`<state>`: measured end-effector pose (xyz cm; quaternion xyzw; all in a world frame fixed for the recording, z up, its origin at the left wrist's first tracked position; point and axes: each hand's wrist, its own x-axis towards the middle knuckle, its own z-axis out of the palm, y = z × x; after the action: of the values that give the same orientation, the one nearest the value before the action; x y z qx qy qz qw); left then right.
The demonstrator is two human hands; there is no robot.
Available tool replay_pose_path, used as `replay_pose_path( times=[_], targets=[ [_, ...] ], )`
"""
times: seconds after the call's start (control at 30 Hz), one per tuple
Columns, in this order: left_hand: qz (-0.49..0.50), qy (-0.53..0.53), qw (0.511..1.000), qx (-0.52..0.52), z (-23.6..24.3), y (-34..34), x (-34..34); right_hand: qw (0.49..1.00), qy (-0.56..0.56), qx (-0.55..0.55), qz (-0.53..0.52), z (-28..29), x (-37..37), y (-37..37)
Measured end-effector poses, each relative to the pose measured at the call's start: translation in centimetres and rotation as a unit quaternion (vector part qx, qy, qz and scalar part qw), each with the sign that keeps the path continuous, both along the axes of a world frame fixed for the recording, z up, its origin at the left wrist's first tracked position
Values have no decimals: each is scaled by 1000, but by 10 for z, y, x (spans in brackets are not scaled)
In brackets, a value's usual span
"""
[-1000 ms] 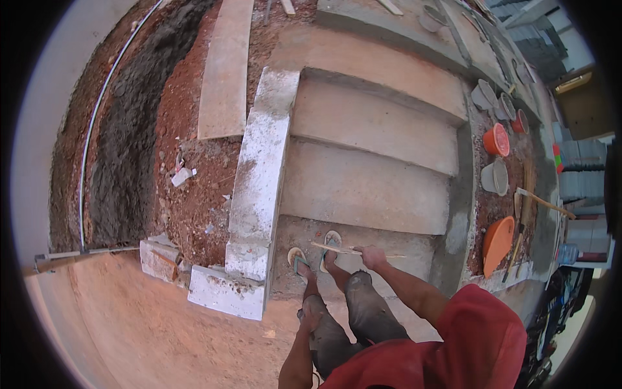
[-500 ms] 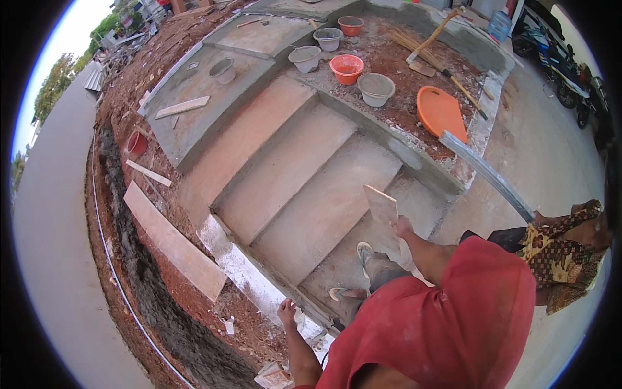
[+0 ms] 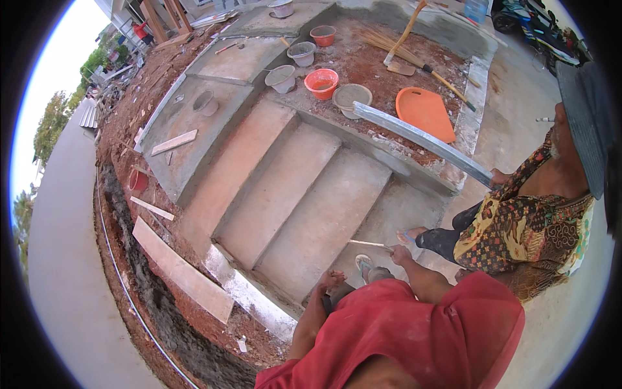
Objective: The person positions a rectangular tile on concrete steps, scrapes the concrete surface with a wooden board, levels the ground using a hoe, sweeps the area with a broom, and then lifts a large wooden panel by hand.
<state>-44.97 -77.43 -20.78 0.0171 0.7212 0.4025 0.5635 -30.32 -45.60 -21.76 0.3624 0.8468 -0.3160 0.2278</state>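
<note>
A flat rectangular board (image 3: 370, 244), seen almost edge-on, is gripped at its near end by my right hand (image 3: 402, 255). Below it lies the lowest concrete step (image 3: 414, 207), where my sandalled foot (image 3: 364, 264) stands. My left hand (image 3: 332, 280) is raised in front of my body with nothing in it, its fingers loosely apart. On the right, a person in a patterned shirt (image 3: 512, 240) and a wide dark hat holds a long grey metal bar (image 3: 427, 141), which reaches over the side wall of the steps.
Buckets and an orange basin (image 3: 321, 83) stand beyond the steps, near an orange tray (image 3: 425, 113), a broom and a hoe (image 3: 407, 34). Left of the steps lie a long board (image 3: 178, 266) and a dirt trench (image 3: 149, 292). Motorbikes (image 3: 538, 32) are parked at the far right.
The board has turned from showing its face to nearly edge-on. My left hand has moved up and right, toward my body. The other person has stepped closer, bringing the metal bar leftward over the steps.
</note>
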Motion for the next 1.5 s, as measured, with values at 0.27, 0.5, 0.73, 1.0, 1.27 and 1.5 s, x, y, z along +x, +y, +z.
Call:
replay_pose_path(
  times=[0.27, 0.5, 0.73, 1.0, 1.27, 1.5],
  targets=[
    [47, -18, 999, 21, 27, 30, -23, 998, 17, -53, -38, -12, 21, -34],
    [169, -149, 966, 125, -14, -129, -35, 999, 14, -20, -40, 7, 8, -72],
    [195, -86, 969, -124, -18, -212, 7, 998, -11, 2, -64, 16, 38, -112],
    [179, -105, 973, -102, -65, -230, 17, 981, -38, 18, -190, 30, 105, -156],
    [78, -33, 996, -39, -45, -135, -13, 924, -69, 37, -374, 31, 196, -163],
    [28, -8, 997, -68, -33, -78, -48, 862, -106, 39, -494, 24, 250, -187]
  ],
)
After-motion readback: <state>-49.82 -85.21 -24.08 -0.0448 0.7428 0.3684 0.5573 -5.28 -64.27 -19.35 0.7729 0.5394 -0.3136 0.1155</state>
